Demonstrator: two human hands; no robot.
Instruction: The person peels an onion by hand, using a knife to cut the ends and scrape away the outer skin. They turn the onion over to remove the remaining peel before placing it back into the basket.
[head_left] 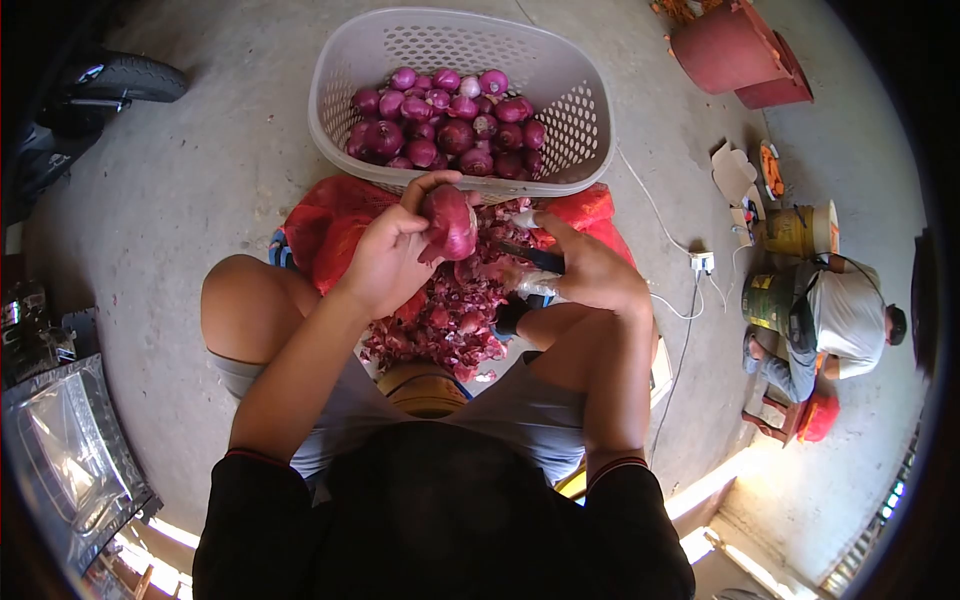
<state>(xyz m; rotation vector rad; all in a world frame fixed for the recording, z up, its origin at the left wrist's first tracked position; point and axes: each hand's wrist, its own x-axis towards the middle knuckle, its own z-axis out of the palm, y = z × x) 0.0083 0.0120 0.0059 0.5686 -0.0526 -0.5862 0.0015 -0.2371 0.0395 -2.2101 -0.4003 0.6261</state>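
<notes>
Our left hand (384,262) grasps a red onion (452,223) over heaped loose skins (448,322); our right hand (604,272) grips a dark, knife-like tool (534,257). Bare-looking onions (455,136) partly fill the basket (342,90); how many are left, we cannot tell.

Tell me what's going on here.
A seated person holds a red onion up in the left hand, while the right hand, with white wrapping on thumb and finger, holds a dark tool, probably a knife. Loose onion skins lie heaped between the knees, on and around red mesh. Just beyond, a grey basket holds many purple onions. Another person sits off to the right.
</notes>
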